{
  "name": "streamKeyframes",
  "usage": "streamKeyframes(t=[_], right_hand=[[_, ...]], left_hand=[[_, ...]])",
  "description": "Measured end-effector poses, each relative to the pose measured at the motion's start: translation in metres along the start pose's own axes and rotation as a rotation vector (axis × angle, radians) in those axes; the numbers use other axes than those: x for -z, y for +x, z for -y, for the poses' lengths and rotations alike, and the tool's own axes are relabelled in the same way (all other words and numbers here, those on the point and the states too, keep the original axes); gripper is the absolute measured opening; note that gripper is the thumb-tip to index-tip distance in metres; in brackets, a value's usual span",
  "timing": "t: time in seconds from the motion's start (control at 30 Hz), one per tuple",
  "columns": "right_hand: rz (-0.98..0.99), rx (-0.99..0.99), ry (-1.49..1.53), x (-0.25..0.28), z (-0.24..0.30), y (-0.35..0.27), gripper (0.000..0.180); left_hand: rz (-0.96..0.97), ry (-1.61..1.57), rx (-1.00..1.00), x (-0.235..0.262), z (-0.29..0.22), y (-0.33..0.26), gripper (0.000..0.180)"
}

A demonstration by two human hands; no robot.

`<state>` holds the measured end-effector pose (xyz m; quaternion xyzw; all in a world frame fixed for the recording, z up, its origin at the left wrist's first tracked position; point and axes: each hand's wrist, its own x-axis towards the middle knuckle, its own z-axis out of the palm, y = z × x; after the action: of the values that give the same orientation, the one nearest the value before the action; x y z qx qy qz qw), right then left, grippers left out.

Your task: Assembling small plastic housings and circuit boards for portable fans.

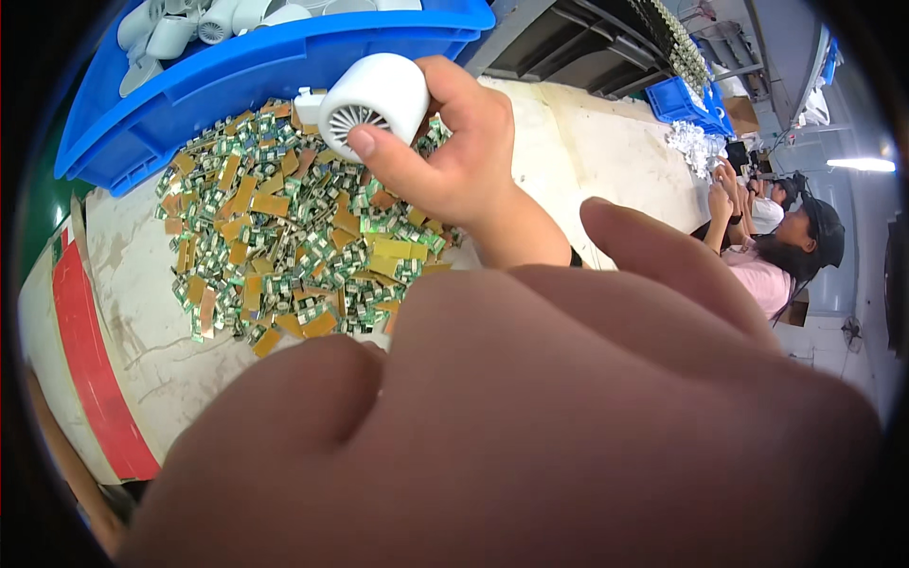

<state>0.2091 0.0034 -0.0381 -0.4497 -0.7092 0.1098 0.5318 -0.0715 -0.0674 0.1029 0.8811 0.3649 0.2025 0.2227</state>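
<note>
My right hand [454, 156] is closed around a white fan head [379, 95], a rounded drum with a ring of radial fins on its near end. The thumb presses by the finned face, and the fingers wrap behind the far side. A small white tab juts out on its left. Below it spreads a heap of small green circuit boards with tan pieces [294, 227]. My left hand [530, 407] looms very close to the camera, dark and large across the lower part of the view. One digit stands apart at its upper right; its other fingers are mostly hidden.
A blue bin [275, 62] at the back left holds several white fan parts [175, 36]. Red tape [95, 360] crosses the pale table [142, 284]. Farther right are another blue bin [686, 104], a white pile [696, 147] and a person in a dark cap [824, 232].
</note>
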Motion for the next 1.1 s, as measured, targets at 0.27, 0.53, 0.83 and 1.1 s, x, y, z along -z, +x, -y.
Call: streamKeyframes(t=[0.27, 0.53, 0.83, 1.1], right_hand=[[0.022, -0.139, 0.118, 0.004, -0.003, 0.006, 0.046], [0.005, -0.111, 0.032, 0.011, -0.008, -0.002, 0.046], [-0.004, -0.011, 0.011, 0.005, -0.005, 0.005, 0.049], [-0.008, 0.079, -0.02, -0.001, -0.002, 0.007, 0.046]], left_hand=[[0.058, 0.032, -0.028, 0.013, 0.003, 0.007, 0.046], [0.09, 0.08, -0.094, 0.022, -0.011, 0.023, 0.048], [0.123, 0.026, -0.062, 0.011, -0.004, 0.011, 0.051], [0.132, 0.052, 0.053, 0.019, 0.018, -0.021, 0.054]])
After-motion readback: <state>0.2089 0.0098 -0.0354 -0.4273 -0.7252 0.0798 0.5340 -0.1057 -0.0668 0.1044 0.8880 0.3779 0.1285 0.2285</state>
